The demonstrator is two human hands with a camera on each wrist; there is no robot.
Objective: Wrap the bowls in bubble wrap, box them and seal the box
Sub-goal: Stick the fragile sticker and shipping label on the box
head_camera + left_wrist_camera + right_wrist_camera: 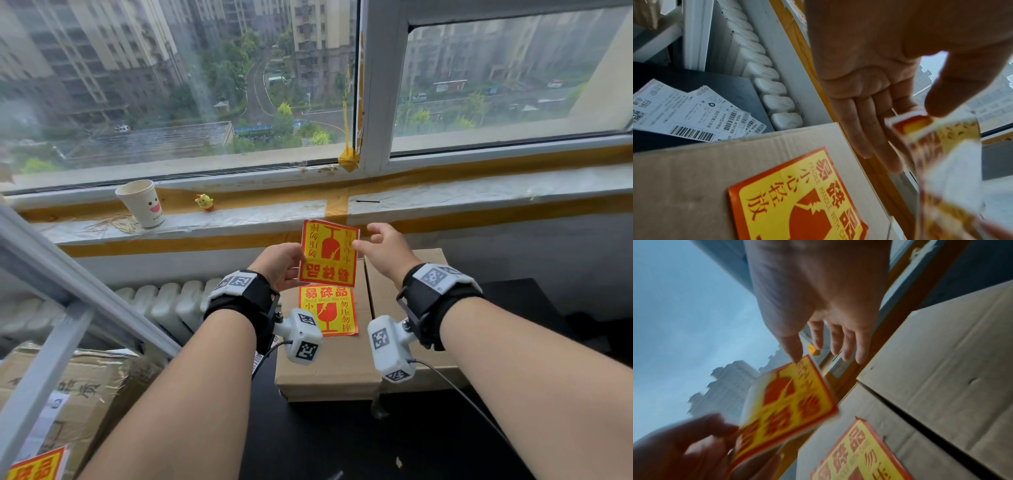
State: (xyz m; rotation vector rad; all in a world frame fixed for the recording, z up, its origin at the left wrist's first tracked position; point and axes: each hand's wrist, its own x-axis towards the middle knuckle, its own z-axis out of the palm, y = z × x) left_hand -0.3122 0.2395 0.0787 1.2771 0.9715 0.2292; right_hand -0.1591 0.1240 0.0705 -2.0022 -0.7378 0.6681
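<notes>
Left hand (279, 265) pinches a sticker pad (329, 253) by its lower edge, raised over the closed box (329, 370), which already carries one label (330, 310). Right hand (383, 251) spread, thumb touching the pad's corner. Thin, floppy, light; peel from a corner.
</notes>
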